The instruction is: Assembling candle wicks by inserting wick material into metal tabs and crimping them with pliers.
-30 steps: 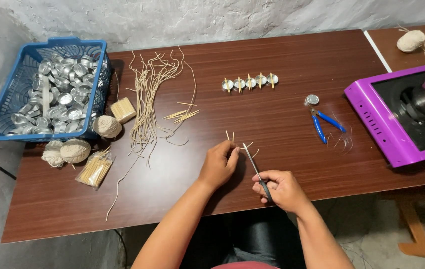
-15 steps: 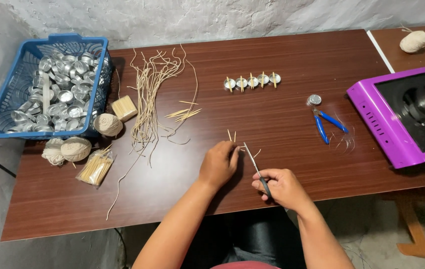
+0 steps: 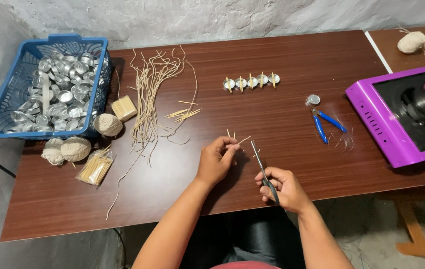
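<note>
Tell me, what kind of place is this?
Probably a small home workshop for making candles. A blue basket holds little metal cups, cut wicks lie on the brown table, and the right hand holds scissors.

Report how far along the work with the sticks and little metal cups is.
Done: five small metal cups stand in a row, each with a stick. In hand: the left hand pinches short sticks while the right hand holds scissors. Left: a blue basket full of cups, plus loose wick strands.
</note>
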